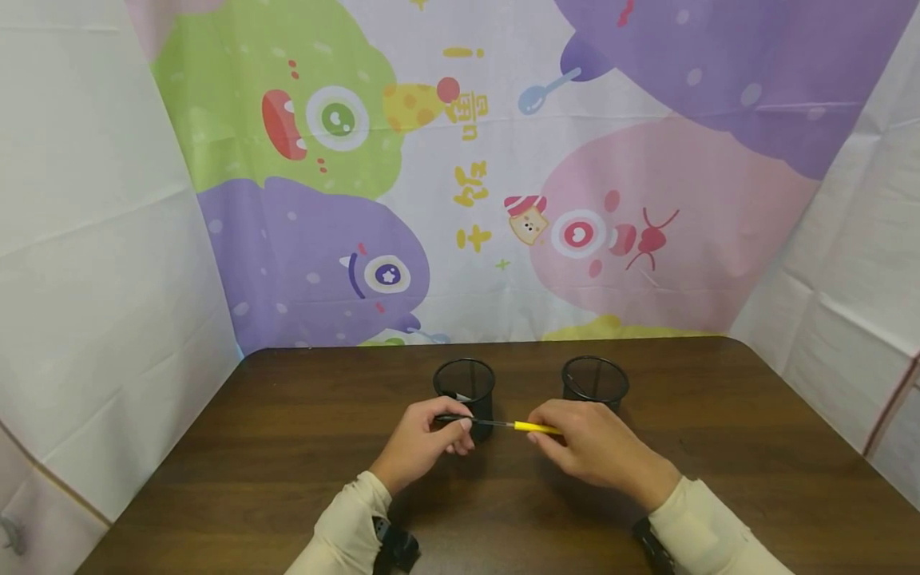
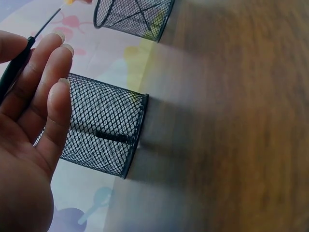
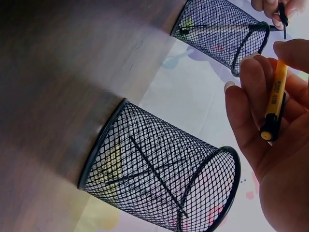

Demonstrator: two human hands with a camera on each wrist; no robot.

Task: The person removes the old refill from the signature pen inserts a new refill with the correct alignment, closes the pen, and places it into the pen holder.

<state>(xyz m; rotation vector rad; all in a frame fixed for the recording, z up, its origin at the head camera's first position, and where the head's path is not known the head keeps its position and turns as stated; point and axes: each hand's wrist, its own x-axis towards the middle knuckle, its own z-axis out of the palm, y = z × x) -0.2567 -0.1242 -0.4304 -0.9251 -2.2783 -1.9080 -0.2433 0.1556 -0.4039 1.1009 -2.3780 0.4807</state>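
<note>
A yellow pen-like barrel (image 1: 537, 428) with a black clip and end is pinched by my right hand (image 1: 600, 443). My left hand (image 1: 418, 442) pinches a tapered black piece (image 2: 18, 65) between thumb and fingers. From that piece a thin rod (image 1: 492, 423) runs across to the yellow barrel. Whether the rod enters the barrel or only meets it, I cannot tell. Just behind my left hand stands a black mesh cup (image 1: 483, 415) with a dark, slim item inside. A second black mesh cup (image 3: 154, 164) stands behind my right hand, partly covered by it in the head view.
Both cups stand on a dark wooden table (image 1: 287, 463) near its back edge. A cartoon-printed cloth (image 1: 460, 295) hangs behind it, and white cloth walls (image 1: 93, 200) rise at the sides.
</note>
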